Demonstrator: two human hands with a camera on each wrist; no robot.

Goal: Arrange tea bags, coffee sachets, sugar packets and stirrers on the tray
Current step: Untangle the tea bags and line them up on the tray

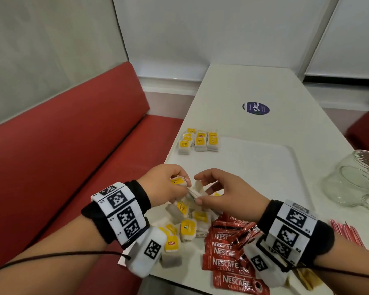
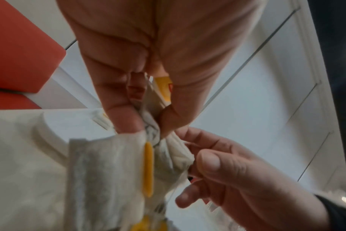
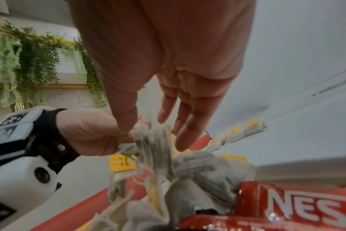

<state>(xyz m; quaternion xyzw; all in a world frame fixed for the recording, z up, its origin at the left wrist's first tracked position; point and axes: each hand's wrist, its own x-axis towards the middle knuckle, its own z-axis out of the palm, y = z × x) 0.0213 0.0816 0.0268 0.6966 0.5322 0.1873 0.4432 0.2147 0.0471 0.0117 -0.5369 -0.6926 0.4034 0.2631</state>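
My left hand (image 1: 182, 186) grips a few yellow-tagged tea bags (image 2: 148, 100) between thumb and fingers, just above the loose tea bag pile (image 1: 188, 224) at the table's near edge. Facing it, my right hand (image 1: 198, 189) pinches the edge of a tea bag (image 1: 194, 193) that hangs tangled with the left hand's bags; strings and tags (image 3: 122, 162) dangle below. Several tea bags (image 1: 198, 141) lie in rows at the far left corner of the white tray (image 1: 264, 165). Red coffee sachets (image 1: 226, 254) lie under my right wrist. Red-and-white stirrers (image 1: 345, 231) lie to its right.
A clear glass jar (image 1: 354, 182) lies on its side at the tray's right edge. Brown packets (image 1: 307, 277) show at the near edge under my right forearm. A red bench (image 1: 62, 156) runs along the table's left side. A round blue sticker (image 1: 255, 108) marks the far tabletop.
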